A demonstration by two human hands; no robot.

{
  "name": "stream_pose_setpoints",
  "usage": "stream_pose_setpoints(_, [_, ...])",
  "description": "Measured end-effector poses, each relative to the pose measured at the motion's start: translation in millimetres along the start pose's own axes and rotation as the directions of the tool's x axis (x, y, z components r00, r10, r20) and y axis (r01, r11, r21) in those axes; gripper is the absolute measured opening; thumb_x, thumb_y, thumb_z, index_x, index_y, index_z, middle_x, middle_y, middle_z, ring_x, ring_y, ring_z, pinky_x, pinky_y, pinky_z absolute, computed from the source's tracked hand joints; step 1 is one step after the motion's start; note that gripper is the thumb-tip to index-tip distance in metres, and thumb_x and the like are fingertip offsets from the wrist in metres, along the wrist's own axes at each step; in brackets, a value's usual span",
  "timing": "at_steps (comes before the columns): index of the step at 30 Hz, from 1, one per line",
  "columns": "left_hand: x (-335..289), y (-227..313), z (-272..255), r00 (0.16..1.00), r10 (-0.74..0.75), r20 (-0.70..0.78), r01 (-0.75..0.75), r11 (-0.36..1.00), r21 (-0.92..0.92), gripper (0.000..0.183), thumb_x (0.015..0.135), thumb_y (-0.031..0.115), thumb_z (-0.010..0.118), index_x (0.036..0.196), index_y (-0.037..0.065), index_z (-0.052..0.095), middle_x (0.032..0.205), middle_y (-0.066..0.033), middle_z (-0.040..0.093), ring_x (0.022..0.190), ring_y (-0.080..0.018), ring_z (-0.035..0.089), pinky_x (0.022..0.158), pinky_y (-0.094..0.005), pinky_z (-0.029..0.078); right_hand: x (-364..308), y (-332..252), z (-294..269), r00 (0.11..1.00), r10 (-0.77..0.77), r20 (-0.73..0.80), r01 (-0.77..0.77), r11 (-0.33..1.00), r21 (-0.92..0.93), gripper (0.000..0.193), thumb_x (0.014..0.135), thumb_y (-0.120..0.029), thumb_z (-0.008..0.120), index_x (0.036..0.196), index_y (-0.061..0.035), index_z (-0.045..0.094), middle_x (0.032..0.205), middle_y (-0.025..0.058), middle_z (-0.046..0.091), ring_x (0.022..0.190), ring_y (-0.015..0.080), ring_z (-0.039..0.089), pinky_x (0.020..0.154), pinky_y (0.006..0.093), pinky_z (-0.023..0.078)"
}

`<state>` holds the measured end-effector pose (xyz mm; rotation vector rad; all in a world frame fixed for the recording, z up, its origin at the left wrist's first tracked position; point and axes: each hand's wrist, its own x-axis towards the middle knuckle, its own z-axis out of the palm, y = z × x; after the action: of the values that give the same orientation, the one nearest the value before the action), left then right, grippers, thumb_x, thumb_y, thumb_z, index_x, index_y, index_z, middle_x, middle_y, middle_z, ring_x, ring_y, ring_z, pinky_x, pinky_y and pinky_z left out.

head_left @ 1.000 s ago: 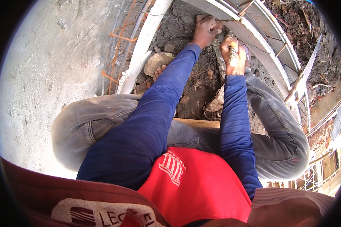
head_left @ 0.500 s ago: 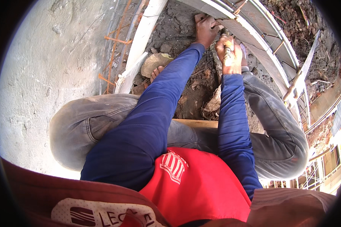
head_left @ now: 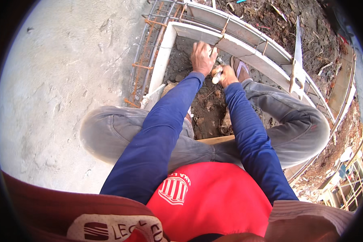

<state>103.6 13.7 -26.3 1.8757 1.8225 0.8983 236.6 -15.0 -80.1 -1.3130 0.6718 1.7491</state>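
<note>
My left hand [head_left: 203, 58] is in front of the inner face of a pale curved form board [head_left: 234, 46], its fingers bent. Something small and pale shows by the fingertips, too small to name. Just to its right and nearer me, my right hand [head_left: 226, 75] is closed round a tool with a pale rounded handle [head_left: 216, 77]. The handle's end points back toward me; the tool's working end is mostly hidden beside my left hand. A rusty tie wire [head_left: 219, 40] crosses the board just beyond my left hand.
A handsaw [head_left: 297, 64] stands against the boards at right. Steel rebar [head_left: 143, 56] runs between the left board [head_left: 165, 60] and a rough concrete surface [head_left: 72, 72]. My sandalled foot [head_left: 241, 69] rests by the curved board. Dirt and debris [head_left: 207, 109] lie between my legs.
The view has shifted, bringing more of the form's far corner and the saw into sight. My left hand has lifted its fingers near the board; my right hand has turned, the handle tilting left.
</note>
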Motion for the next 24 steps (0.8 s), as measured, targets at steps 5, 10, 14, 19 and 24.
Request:
stream_pose_setpoints(5, [55,5,-43,0.943,0.313,-0.115,-0.312,0.950,0.022,0.015,0.084,0.015,0.073,0.083,0.007,0.061,0.089,-0.0125,0.060,0.092,-0.0372,0.056,0.086,-0.0494,0.047,-90,58,23,0.998,0.037,0.058,-0.025,0.980,-0.196,0.010,0.097,-0.009,0.037,0.089,-0.0089,0.043,0.065,0.0015,0.040,0.048,0.0151,0.038,0.043,0.0333,0.040])
stream_pose_setpoints(10, [57,6,-38,0.959,0.270,-0.092,-0.274,0.961,-0.038,0.016,0.078,0.012,0.075,0.080,0.007,0.060,0.085,-0.0110,0.062,0.089,-0.0366,0.057,0.083,-0.0491,0.049,-202,69,43,0.850,-0.511,0.125,0.441,0.563,-0.699,0.022,0.101,-0.019,0.048,0.099,0.0013,0.058,0.073,0.0111,0.060,0.062,0.0240,0.061,0.053,0.0459,0.048])
stream_pose_setpoints(14, [71,9,-55,0.966,0.250,0.057,-0.249,0.968,-0.031,0.020,0.079,0.017,0.075,0.079,0.005,0.059,0.082,-0.0128,0.064,0.087,-0.0383,0.057,0.085,-0.0501,0.047,-200,35,51,0.415,-0.803,0.427,0.492,-0.197,-0.848,0.036,0.104,-0.026,0.053,0.109,0.0093,0.059,0.086,0.0334,0.069,0.085,0.0535,0.067,0.077,0.0583,0.051])
stream_pose_setpoints(19, [96,38,-77,0.947,0.141,0.289,-0.094,0.981,-0.171,0.040,0.101,0.034,0.043,0.092,0.000,0.061,0.097,-0.0308,0.068,0.096,-0.0488,0.066,0.084,-0.0560,0.050,-171,8,41,0.384,-0.821,0.422,0.515,-0.188,-0.836,0.037,0.102,-0.026,0.055,0.109,0.0096,0.063,0.093,0.0357,0.069,0.092,0.0532,0.068,0.082,0.0572,0.051])
stream_pose_setpoints(24, [109,37,-73,0.887,0.231,0.400,-0.180,0.970,-0.162,0.029,0.100,0.027,0.052,0.103,0.003,0.066,0.097,-0.0221,0.073,0.093,-0.0399,0.069,0.083,-0.0478,0.053,-182,15,33,0.324,-0.878,0.352,0.631,-0.077,-0.772,0.038,0.096,-0.026,0.058,0.106,0.0093,0.067,0.095,0.0351,0.070,0.095,0.0509,0.069,0.085,0.0542,0.052])
